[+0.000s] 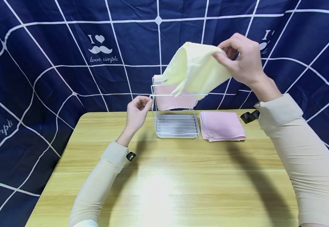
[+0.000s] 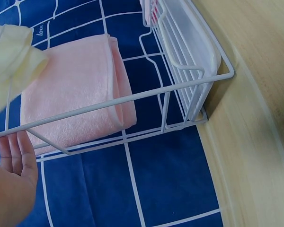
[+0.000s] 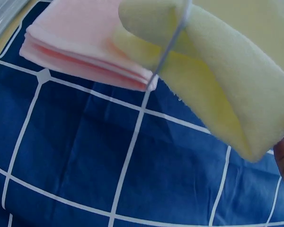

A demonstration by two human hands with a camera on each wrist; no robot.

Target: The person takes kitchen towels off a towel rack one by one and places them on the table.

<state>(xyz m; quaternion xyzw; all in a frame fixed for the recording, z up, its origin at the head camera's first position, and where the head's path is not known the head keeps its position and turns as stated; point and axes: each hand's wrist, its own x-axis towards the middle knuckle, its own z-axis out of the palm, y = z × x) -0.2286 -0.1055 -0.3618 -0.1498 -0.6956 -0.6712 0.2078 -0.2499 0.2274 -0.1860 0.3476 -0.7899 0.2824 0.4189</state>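
Observation:
Up above the rack, my right hand (image 1: 243, 60) pinches a pale yellow cloth (image 1: 201, 66) by its right end. The cloth is loosely folded and slants down to the left, its lower end overlapping the rack's top wire. A white wire rack (image 2: 113, 102) stands at the back of the table; my left hand (image 1: 137, 112) grips its upper left corner between thumb and fingers. Over the rack's upper bar hangs a folded pink towel (image 1: 175, 102), partly behind the yellow cloth. In the right wrist view the yellow cloth covers part of the pink towel (image 3: 80, 33).
Right of the rack, a folded pink cloth (image 1: 224, 124) lies flat on the wooden table (image 1: 164, 176). A pale plastic tray (image 2: 210, 47) sits under the rack's lower wires. A dark blue curtain (image 1: 124, 41) with white lines hangs behind.

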